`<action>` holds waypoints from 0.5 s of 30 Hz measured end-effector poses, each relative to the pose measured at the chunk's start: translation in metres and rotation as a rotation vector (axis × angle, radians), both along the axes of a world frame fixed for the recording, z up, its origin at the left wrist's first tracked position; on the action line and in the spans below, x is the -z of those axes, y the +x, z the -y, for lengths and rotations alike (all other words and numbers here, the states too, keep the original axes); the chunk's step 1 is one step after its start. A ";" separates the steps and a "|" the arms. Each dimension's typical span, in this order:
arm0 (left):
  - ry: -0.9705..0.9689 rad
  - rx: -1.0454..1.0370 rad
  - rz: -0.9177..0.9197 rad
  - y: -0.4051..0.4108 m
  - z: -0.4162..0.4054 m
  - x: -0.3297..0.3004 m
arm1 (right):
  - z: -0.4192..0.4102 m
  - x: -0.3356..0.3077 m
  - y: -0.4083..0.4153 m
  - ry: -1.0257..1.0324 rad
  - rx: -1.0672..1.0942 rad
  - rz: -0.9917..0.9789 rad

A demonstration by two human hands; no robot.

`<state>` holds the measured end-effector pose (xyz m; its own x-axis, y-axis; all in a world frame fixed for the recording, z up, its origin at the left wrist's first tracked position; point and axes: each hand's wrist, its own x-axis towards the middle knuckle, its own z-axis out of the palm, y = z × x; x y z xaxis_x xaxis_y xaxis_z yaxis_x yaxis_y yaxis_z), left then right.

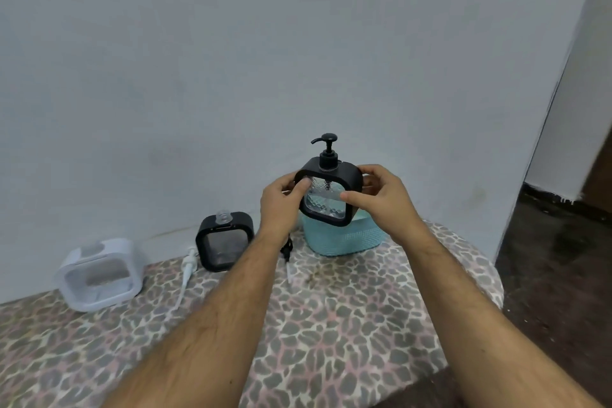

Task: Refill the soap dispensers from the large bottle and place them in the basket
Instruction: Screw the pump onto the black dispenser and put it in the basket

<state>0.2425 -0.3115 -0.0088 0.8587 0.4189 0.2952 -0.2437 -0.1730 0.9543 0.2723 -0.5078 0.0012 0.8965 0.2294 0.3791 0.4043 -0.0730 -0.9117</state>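
Note:
Both hands hold a black square soap dispenser (328, 197) with a clear patterned window and a black pump head, just above the teal basket (344, 238). My left hand (281, 205) grips its left side, thumb on the window. My right hand (381, 199) grips its right side, thumb across the front. A second black dispenser (224, 242) without its pump stands to the left, a clear stopper in its neck. A white dispenser (99, 275) stands at the far left, also pumpless. The large bottle is not in view.
A loose white pump (187, 270) with its tube lies between the white and black dispensers. A black pump (287, 252) lies behind my left wrist. Everything rests on a leopard-print surface (331, 325) against a grey wall; dark floor drops off at the right.

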 end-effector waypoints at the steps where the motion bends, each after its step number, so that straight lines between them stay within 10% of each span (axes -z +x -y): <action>1: 0.008 -0.013 -0.014 0.011 0.005 0.000 | 0.001 0.001 0.006 -0.002 0.033 0.004; 15: 0.086 0.235 -0.180 0.095 0.049 0.005 | 0.015 0.019 0.062 -0.219 0.325 0.006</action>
